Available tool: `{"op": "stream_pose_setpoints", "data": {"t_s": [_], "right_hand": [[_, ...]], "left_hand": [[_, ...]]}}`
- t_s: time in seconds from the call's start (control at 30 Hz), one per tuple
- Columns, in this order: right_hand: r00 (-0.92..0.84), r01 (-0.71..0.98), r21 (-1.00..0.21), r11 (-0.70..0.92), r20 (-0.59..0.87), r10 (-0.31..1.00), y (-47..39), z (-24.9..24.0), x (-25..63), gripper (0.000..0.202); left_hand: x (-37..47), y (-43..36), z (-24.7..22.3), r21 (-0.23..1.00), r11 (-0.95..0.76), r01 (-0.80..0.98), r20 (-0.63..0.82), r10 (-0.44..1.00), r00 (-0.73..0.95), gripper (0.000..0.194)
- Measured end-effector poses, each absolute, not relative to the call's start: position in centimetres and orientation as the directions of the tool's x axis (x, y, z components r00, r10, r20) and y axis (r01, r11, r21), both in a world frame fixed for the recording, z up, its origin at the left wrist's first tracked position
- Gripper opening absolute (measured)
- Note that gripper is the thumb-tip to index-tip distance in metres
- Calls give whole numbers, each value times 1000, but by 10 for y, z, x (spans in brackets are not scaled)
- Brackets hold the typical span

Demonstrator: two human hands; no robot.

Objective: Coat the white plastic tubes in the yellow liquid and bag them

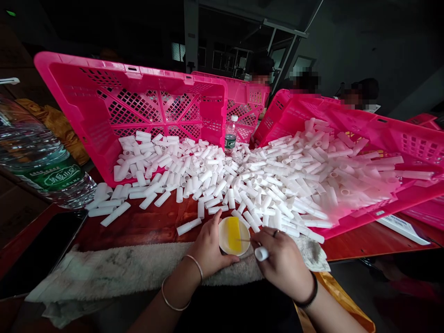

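My left hand (210, 243) is curved round a small round white bowl (224, 245), its thumb on the near side and its fingers along the left. A yellow sponge-like block (233, 232) lies in the bowl. My right hand (282, 259) is closed at the bowl's right, with a short white plastic tube (261, 253) in it, one open end facing me. A thin rod (244, 240) reaches from the right fingers to the yellow block; its kind I cannot make out. Many similar white tubes (222, 185) are heaped just beyond the bowl.
Pink crates lie tipped at the left (135, 74) and right (350, 115), tubes spilling out. Between them stands a small bottle (230, 136). A large water bottle (52, 171) and a dark phone (34, 249) are at left. A towel (138, 263) covers the table's near edge. People sit beyond.
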State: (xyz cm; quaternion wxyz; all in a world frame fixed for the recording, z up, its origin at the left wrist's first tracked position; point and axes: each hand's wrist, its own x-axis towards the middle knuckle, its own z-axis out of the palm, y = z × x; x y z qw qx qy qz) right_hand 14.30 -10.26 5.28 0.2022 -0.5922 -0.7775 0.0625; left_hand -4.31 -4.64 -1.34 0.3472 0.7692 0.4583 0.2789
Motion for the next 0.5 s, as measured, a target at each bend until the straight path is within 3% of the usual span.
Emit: {"op": "stream_pose_setpoints", "data": {"t_s": [0.1, 0.3, 0.5], "right_hand": [[-218, 932, -236, 273, 234, 947, -75, 64, 143, 24], [-395, 919, 22, 395, 4, 919, -24, 78, 121, 21], [-498, 865, 11, 501, -97, 862, -9, 76, 112, 22]], "left_hand": [[-43, -46, -16, 793, -334, 510, 108, 900, 423, 121], [-42, -45, -17, 784, -303, 542, 58, 905, 422, 125], [-42, -43, -11, 765, -272, 584, -2, 906, 424, 123]]}}
